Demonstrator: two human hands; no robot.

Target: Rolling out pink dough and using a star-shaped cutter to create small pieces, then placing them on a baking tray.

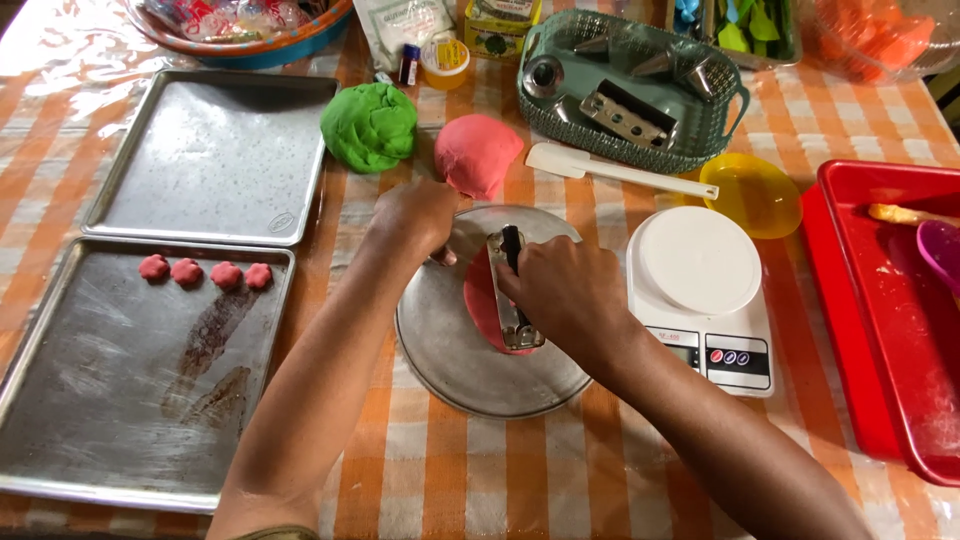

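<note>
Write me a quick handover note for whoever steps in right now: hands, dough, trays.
Right hand: gripping a metal scraper, blade pressed into the flat pink dough piece on the round metal plate.
Left hand: at the plate's far rim, steadying.
Done: four small pink dough pieces lined up on the near baking tray.
Left: pink dough ball and green dough ball uncut; far baking tray has no pieces.

Far left: green dough ball [369, 126] beside an empty baking tray [215, 158]. Near left: second tray [60, 400] carrying four small pink pieces [205, 272]. Right: white kitchen scale [703, 295], yellow bowl [752, 193], red tray [880, 340].
</note>
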